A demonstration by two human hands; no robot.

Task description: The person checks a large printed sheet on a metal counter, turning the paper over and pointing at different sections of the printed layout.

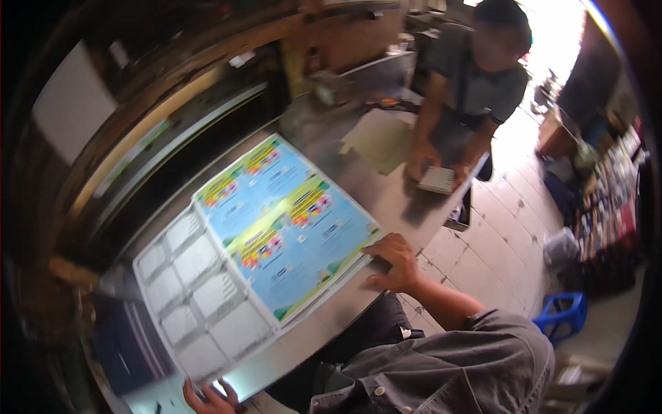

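A stack of large printed sheets (276,200) in blue, green and yellow lies on the table in front of me. Beside it on the left is a grey-and-white sheet (217,293) with a grid of pale rectangular panels. My right hand (396,263) rests at the near right corner of the coloured sheets, thumb and fingers apart; whether a fingertip lifts an edge I cannot tell. At the near left corner of the grey sheet is my left hand (210,399), its fingers spread and partly cut off by the lower edge of the view.
Across the table (427,231), another person (476,76) handles a small pad of paper (436,180). Tan card sheets (379,141) lie near that person. A dark folded cloth-like thing (131,341) is at the left. A blue plastic stool (562,316) stands on the tiled floor, right.
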